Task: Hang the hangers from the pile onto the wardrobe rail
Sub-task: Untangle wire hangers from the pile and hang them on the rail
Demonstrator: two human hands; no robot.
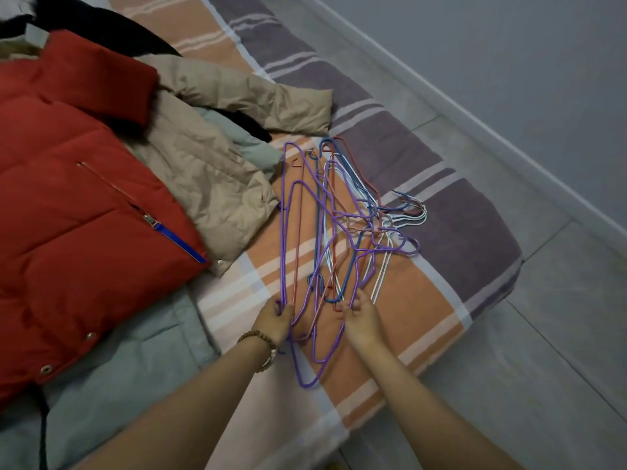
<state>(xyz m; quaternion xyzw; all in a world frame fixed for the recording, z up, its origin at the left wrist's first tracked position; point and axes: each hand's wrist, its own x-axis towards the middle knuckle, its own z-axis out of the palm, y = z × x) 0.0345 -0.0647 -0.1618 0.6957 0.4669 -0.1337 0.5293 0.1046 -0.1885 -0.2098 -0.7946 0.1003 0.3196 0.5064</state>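
Hangers (349, 228), thin wire ones in purple, blue, red, pink and white, lay in a tangled pile on the bed (458, 232), near its right edge and towards the corner of the mattress. The bed carried a sheet striped in orange, purple and white, and beside it ran a grey tiled floor (559, 300) up to a pale skirting board (475, 130).

A red padded jacket (84, 198) filled the left part of the bed, its pocket zip fitted with a blue pull (179, 242). Under its lower edge spread a pale blue-green quilted garment (118, 385). A beige padded jacket (210, 171) lay between the red jacket and the pile, one sleeve stretched out just beyond the far ends of the hangers. Dark clothing (112, 28) sat at the far left corner.

The hangers lay roughly lengthwise, their hooks bunched on the right side of the pile, and one large purple hanger (284, 232) reached nearest to the person.

The left grip (274, 322) had its fingers curled round the purple wires at the near left edge of the pile. The right grip (361, 320) pinched the near ends of several hangers, red and blue among them, just beside the left. A wooden bead bracelet (261, 347) circled the left wrist.
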